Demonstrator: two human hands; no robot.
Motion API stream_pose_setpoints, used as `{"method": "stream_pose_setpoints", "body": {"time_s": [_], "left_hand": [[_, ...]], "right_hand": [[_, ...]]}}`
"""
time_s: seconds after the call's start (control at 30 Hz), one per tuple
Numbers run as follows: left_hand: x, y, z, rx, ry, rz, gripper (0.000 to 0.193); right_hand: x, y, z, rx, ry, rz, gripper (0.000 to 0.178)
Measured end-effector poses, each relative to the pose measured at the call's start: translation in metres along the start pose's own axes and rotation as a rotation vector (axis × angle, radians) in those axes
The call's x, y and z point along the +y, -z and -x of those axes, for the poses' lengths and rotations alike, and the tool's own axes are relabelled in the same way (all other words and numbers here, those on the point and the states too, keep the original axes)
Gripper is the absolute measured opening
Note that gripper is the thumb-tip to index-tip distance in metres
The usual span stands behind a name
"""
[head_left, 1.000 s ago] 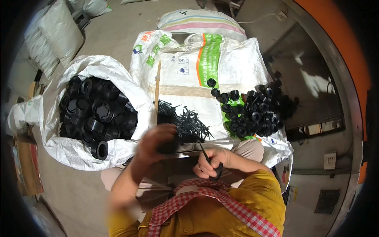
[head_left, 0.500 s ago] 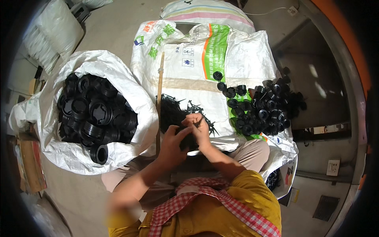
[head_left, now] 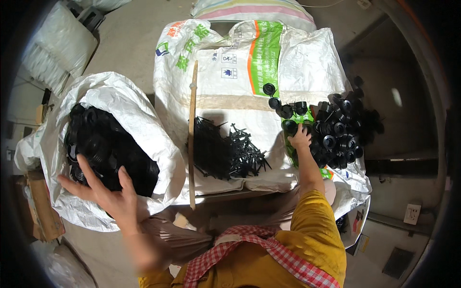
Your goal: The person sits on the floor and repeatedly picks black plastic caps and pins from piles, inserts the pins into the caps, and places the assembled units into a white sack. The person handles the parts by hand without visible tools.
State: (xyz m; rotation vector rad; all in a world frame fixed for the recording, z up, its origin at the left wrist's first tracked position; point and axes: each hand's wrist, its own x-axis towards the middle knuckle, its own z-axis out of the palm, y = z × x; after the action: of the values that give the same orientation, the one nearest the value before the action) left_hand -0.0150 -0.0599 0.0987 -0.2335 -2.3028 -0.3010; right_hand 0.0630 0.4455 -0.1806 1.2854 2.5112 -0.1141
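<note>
My left hand (head_left: 108,194) is spread wide above a white woven sack (head_left: 165,144) on the left, its fingers apart and nothing in them. Inside the sack lie many black ribbed ring-shaped plastic parts (head_left: 98,151), partly in shadow. At the right, my right hand (head_left: 301,140) reaches to the near-left edge of a heap of black round plastic caps (head_left: 331,127). Its fingers are parted, with the tips beside or touching a black cap (head_left: 289,126); the grip is partly hidden. Between the hands, thin black plastic pins (head_left: 230,151) lie in a loose pile.
White printed sacking (head_left: 221,103) covers the work surface. A wooden stick (head_left: 193,120) lies along the left side of the pins. Another striped sack (head_left: 254,10) stands at the far edge. Cardboard (head_left: 43,206) leans at the lower left, and a wall socket (head_left: 412,214) is at the right.
My hands, which were together over the pins around a dark part, have separated. The left has moved to the sack and spread its fingers; the right has moved to the cap heap.
</note>
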Motion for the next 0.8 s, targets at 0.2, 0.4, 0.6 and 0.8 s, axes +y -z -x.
{"method": "stream_pose_setpoints", "body": {"time_s": [0.2, 0.4, 0.6, 0.8], "left_hand": [[0.036, -0.001, 0.023, -0.029, -0.320, 0.306, 0.059], [0.069, -0.026, 0.068, -0.173, -0.565, 0.807, 0.029], [0.077, -0.027, 0.066, -0.496, -0.602, 0.880, 0.030], [0.075, -0.026, 0.064, -0.605, -0.549, 0.881, 0.026]], "right_hand": [[-0.004, -0.043, 0.017, 0.321, 0.356, 0.061, 0.020], [-0.068, -0.030, 0.055, 0.276, 0.739, -0.282, 0.011], [-0.058, -0.018, 0.086, 0.126, 0.608, -0.059, 0.045], [-0.021, -0.062, 0.063, -0.317, 0.258, 0.193, 0.089]]}}
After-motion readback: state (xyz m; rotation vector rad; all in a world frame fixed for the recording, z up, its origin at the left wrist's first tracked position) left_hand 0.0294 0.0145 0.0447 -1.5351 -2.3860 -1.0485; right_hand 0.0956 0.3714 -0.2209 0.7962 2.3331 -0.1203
